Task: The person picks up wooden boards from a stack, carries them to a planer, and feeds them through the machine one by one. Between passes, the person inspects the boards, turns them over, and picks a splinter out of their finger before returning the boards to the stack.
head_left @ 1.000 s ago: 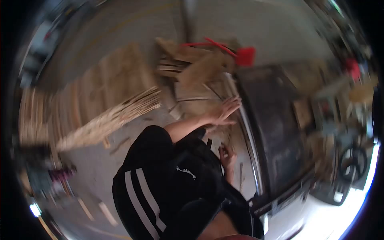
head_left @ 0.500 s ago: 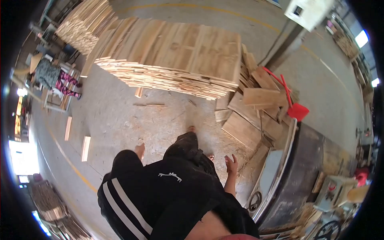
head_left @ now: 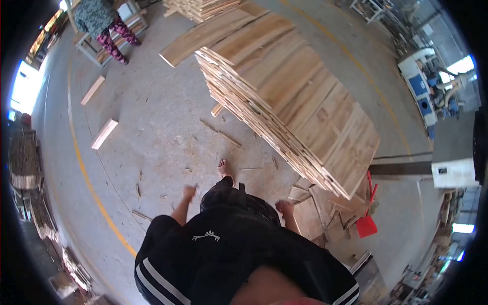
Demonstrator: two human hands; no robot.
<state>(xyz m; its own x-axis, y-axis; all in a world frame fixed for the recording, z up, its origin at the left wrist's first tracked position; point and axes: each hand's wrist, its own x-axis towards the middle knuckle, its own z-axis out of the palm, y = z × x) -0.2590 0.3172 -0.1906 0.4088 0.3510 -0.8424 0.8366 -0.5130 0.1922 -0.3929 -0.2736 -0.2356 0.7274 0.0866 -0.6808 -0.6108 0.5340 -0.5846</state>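
Note:
My left hand [head_left: 189, 192] hangs low at my left side over the concrete floor. Motion smears its fingers, and nothing is seen in it. On the other side, my right hand [head_left: 284, 207] has its fingers curled in, with no object showing. It is nearest to some loose boards [head_left: 309, 216] lying on the floor. Ahead and to the right stands a large stack of wooden boards [head_left: 305, 96], apart from both hands. One board [head_left: 203, 38] sticks out at the stack's far left end.
Two short planks [head_left: 105, 133] lie on the floor at the left, with wood scraps [head_left: 221, 133] ahead of my bare foot. A red dustpan [head_left: 366, 226] sits beside the offcuts. Another person [head_left: 101, 25] stands by a bench at the upper left. A post [head_left: 401, 168] crosses at right.
My view has turned right and moved forward, so the board stack is closer and slanted. My right hand's fingers, spread before, are now curled. The machine at the lower right has mostly left view.

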